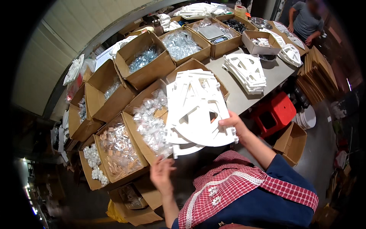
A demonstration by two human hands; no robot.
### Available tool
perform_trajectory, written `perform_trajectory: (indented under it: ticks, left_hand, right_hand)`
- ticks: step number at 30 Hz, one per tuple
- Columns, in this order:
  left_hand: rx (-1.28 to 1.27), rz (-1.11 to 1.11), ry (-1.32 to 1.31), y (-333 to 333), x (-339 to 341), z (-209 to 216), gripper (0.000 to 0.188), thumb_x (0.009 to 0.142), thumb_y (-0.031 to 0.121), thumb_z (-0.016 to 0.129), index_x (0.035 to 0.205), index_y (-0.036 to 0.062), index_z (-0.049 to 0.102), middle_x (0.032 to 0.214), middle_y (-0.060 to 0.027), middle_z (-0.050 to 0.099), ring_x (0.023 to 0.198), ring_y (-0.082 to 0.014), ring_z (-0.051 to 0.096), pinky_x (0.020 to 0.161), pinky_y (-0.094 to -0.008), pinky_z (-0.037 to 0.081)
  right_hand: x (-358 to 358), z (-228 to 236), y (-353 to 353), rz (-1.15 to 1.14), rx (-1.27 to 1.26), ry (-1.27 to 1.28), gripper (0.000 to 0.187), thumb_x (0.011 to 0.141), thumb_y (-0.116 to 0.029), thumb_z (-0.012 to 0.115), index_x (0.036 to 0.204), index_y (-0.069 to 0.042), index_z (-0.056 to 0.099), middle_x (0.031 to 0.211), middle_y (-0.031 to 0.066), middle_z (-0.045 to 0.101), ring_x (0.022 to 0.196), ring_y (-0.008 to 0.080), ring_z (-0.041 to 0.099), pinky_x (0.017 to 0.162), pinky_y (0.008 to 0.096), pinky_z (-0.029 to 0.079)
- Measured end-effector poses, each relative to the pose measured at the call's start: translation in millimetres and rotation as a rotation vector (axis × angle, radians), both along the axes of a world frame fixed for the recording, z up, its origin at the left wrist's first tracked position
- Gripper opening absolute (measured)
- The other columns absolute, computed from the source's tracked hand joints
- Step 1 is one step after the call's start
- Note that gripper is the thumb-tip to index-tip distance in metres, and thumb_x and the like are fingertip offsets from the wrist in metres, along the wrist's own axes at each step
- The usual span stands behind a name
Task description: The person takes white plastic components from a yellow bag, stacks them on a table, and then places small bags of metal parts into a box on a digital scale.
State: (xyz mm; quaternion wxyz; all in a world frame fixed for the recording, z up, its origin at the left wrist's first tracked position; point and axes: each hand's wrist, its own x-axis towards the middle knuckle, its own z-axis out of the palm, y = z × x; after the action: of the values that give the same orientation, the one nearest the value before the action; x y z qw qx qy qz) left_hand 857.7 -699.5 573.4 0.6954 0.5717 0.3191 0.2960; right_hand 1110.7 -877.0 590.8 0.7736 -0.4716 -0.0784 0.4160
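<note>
My right hand (231, 124) grips the right edge of a stack of white plastic frame-like parts (196, 122), thumb on top and fingers out of sight underneath. The parts have curved edges and triangular cutouts, and they are held tilted over the boxes. Lower down, my left hand (162, 174) is off the stack, slightly blurred, with its fingers loosely bent and apart. Its fingertips are close to the near corner of a cardboard box of small clear bags (146, 124); I see nothing clearly held in it.
Cardboard boxes hold bagged tan pieces (120, 150), white round pieces (93, 162) and bagged metal hardware (144, 59). Another white stack (246, 72) lies on the table (220, 70). A scale (213, 33) rests on a box. A red stool (272, 114) stands right; a co-worker (307, 21) is beyond.
</note>
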Motion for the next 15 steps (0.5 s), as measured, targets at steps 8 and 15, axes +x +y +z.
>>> perform_trajectory:
  ticks: [8, 15]
  left_hand:
    - [-0.802, 0.086, -0.409, -107, 129, 19, 0.066, 0.083, 0.036, 0.071, 0.130, -0.0022, 0.047, 0.126, -0.0147, 0.057, 0.117, -0.0323, 0.054, 0.103, -0.0454, 0.041]
    - [-0.661, -0.068, -0.303, -36, 85, 33, 0.074, 0.068, 0.015, 0.070, 0.132, -0.0087, 0.042, 0.120, -0.0222, 0.060, 0.106, -0.0377, 0.062, 0.098, -0.0490, 0.049]
  right_hand:
    - [-22, 5, -35, 0.050, 0.024, -0.423, 0.093, 0.068, -0.011, 0.082, 0.141, -0.004, 0.025, 0.121, 0.0137, 0.054, 0.111, 0.0207, 0.055, 0.096, 0.0364, 0.045]
    - [84, -12, -61, 0.582, 0.540, 0.027, 0.092, 0.079, -0.033, 0.072, 0.149, -0.003, 0.020, 0.145, 0.0173, 0.038, 0.130, 0.0281, 0.043, 0.109, 0.0427, 0.033]
